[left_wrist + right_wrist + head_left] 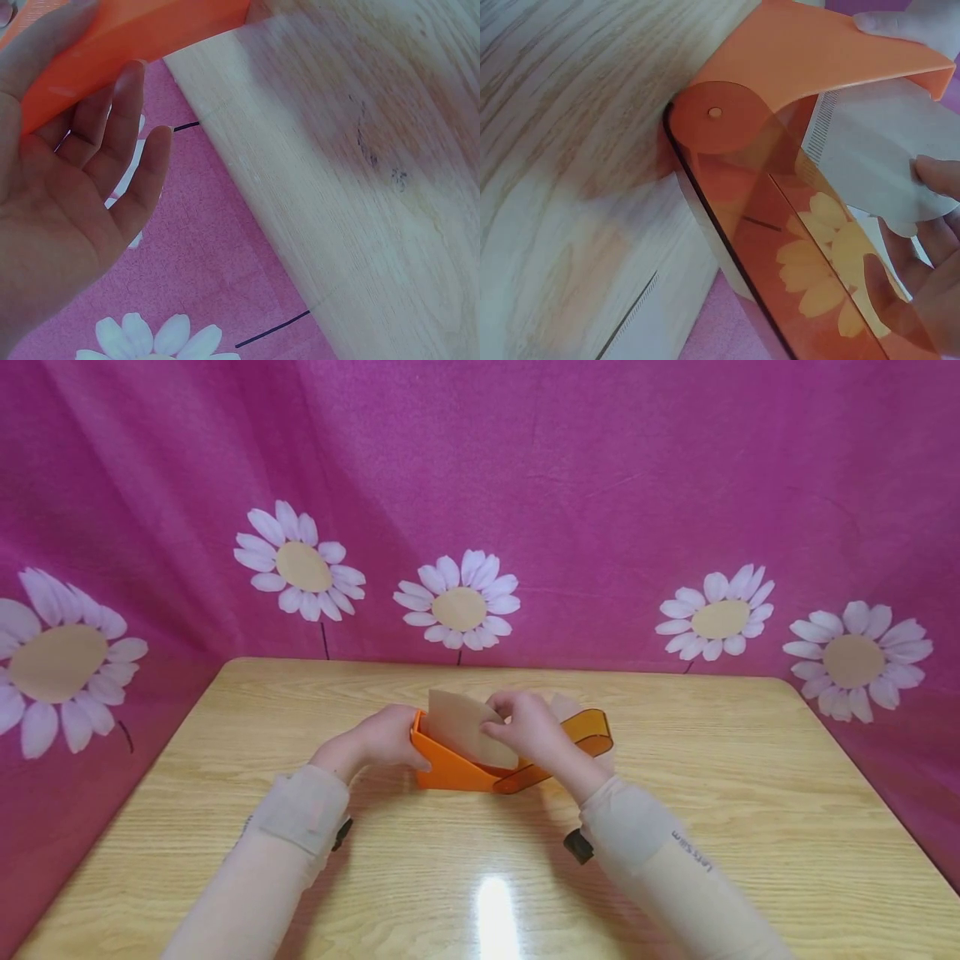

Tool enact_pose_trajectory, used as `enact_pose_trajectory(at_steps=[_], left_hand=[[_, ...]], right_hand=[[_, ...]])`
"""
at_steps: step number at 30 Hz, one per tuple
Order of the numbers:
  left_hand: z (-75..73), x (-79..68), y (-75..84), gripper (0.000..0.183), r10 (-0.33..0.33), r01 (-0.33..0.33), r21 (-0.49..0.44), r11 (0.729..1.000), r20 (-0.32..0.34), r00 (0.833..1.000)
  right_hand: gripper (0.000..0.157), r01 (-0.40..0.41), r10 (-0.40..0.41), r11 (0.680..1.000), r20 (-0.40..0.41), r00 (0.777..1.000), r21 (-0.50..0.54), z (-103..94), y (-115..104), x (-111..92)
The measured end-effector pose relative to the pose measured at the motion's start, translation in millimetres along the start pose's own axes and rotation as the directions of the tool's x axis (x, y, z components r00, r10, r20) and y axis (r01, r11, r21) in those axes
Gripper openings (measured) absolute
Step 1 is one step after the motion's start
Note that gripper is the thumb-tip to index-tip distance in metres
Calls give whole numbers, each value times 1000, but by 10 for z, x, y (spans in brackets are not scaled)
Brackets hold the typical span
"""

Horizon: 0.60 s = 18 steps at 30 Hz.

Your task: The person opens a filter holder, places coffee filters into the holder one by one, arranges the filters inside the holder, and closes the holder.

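An orange filter box (450, 767) stands on the table with its see-through amber lid (592, 727) swung down to the right. Brown paper coffee filters (456, 714) with a crimped edge stick up out of it. My left hand (386, 735) grips the box's left end, thumb on the near side; in the left wrist view some fingers hang off the orange wall (142, 30). With thumb and fingers, my right hand (528, 722) pinches the filter paper (881, 150) above the box opening. The lid partly covers that hand in the right wrist view.
More filter paper (641, 322) with a crimped edge lies on the wooden table (675, 760), beyond the lid and partly hidden by it. A pink curtain (585, 485) with white daisies hangs along the table's back and sides.
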<state>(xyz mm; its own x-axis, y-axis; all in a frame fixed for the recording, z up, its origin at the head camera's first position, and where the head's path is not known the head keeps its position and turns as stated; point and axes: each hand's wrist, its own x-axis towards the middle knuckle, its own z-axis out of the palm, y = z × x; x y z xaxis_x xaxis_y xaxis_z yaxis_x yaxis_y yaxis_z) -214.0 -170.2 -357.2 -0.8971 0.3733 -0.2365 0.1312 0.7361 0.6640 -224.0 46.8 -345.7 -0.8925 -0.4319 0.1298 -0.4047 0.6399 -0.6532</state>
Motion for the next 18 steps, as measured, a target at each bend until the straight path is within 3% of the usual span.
enact_pose_trajectory(at_steps=[18], left_hand=[[4, -19, -3, 27, 48, -48, -10, 999, -3, 999]], right_hand=[[8, -3, 4, 999, 27, 1000, -54, 82, 11, -5]])
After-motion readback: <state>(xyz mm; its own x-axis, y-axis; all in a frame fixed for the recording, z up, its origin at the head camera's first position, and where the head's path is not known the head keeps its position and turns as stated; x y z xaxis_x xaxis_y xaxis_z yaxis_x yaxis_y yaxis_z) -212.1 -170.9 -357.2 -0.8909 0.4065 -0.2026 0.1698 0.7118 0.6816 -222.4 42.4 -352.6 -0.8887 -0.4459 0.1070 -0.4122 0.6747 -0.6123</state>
